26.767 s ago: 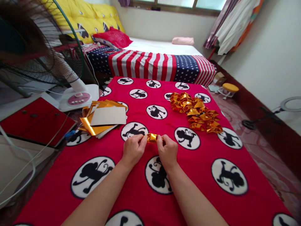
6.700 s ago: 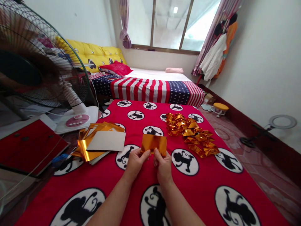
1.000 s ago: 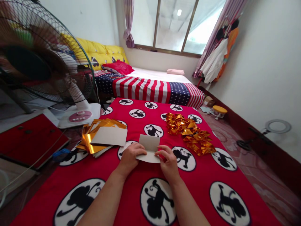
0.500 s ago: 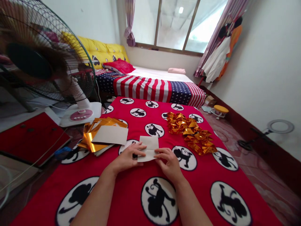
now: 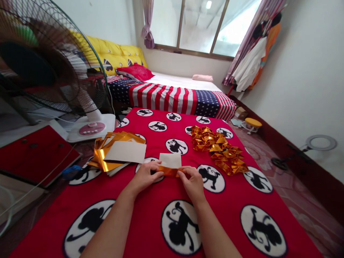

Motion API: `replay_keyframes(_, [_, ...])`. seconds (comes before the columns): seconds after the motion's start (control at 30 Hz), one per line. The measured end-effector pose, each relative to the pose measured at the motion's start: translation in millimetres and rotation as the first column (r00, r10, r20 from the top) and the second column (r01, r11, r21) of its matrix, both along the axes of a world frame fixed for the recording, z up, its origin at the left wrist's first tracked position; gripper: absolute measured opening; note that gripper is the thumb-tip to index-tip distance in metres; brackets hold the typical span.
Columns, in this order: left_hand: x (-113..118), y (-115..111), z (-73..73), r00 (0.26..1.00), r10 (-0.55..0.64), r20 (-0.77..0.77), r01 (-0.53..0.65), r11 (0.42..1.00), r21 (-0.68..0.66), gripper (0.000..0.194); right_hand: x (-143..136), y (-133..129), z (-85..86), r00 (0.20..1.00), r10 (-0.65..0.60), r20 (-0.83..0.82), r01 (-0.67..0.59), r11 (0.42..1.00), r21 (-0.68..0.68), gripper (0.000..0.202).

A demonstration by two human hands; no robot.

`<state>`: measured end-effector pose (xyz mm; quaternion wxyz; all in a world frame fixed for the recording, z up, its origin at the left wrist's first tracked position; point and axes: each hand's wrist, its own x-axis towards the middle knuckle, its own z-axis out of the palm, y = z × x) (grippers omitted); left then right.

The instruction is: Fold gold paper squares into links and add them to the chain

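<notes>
So half a second ago the sheet point(image 5: 170, 159) was showing only its white side, with a crease across it. Now its near part is folded up, so there's a gold band along the bottom and white above it. It's at the middle of the frame, lying on the red blanket point(image 5: 139, 229). The left hand point(image 5: 147, 175) has thumb and fingers closed on the left end of the band, and the right hand point(image 5: 192, 181) is pinching the right end the same way. The stack of gold sheets point(image 5: 99, 157) at centre left and the folded gold pieces point(image 5: 217, 147) at centre right look the same as before.

Hard to make out: both ends of the band are partly covered by fingers, and I can't see the sheet's underside. A white sheet point(image 5: 126, 151) covers part of the stack. The fan point(image 5: 92, 127) is cut off at the left edge and its blades are a blur. Both forearms run out of the bottom of the frame.

Otherwise there's a blue item point(image 5: 72, 172) left of the stack, too small to identify, a bed point(image 5: 174, 98) across the upper middle, and a yellow stool point(image 5: 253, 122) and ring light point(image 5: 321, 142) over on the right. Nearest stuff to the hands is the stack, just up and left.
</notes>
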<state>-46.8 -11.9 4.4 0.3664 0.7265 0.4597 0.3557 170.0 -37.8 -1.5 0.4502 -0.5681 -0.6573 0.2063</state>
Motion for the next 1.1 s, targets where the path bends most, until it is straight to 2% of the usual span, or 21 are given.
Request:
replay_keyframes(0.13, [2.3, -1.3, -0.8, 0.996, 0.078, -0.033, -0.076, 0.996, 0.055, 0.017, -5.2, 1.0, 0.4, 0.991, -0.076, 0.114, 0.074, 0.997, 0.022, 0.021])
replay_keyframes(0.23, [3.9, -2.5, -1.0, 0.986, 0.128, -0.107, -0.112, 0.983, 0.146, 0.018, -7.9, 0.2, 1.4, 0.970, -0.132, 0.204, 0.129, 0.991, 0.030, 0.021])
replay_keyframes(0.37, [4.5, -3.0, -1.2, 0.962, 0.176, -0.210, -0.131, 0.968, 0.213, 0.017, -9.5, -0.9, 3.3, 0.958, -0.153, 0.242, 0.152, 0.988, 0.021, 0.020])
replay_keyframes(0.6, [6.6, -1.5, -2.4, 0.956, 0.210, -0.207, -0.170, 0.966, 0.194, 0.022, -8.1, -0.8, 3.5, 0.962, -0.141, 0.235, 0.148, 0.989, -0.012, 0.019])
replay_keyframes(0.8, [7.3, -1.6, -3.0, 0.959, 0.217, -0.180, -0.180, 0.963, 0.202, 0.023, -4.0, -0.1, -0.5, 0.976, -0.127, 0.179, 0.126, 0.992, 0.016, 0.018])
replay_keyframes(1.1, [7.9, -1.5, -0.5, 0.958, 0.247, -0.148, -0.219, 0.958, 0.185, 0.021, -5.5, 0.2, 1.4, 0.967, -0.152, 0.205, 0.153, 0.988, 0.014, 0.021])
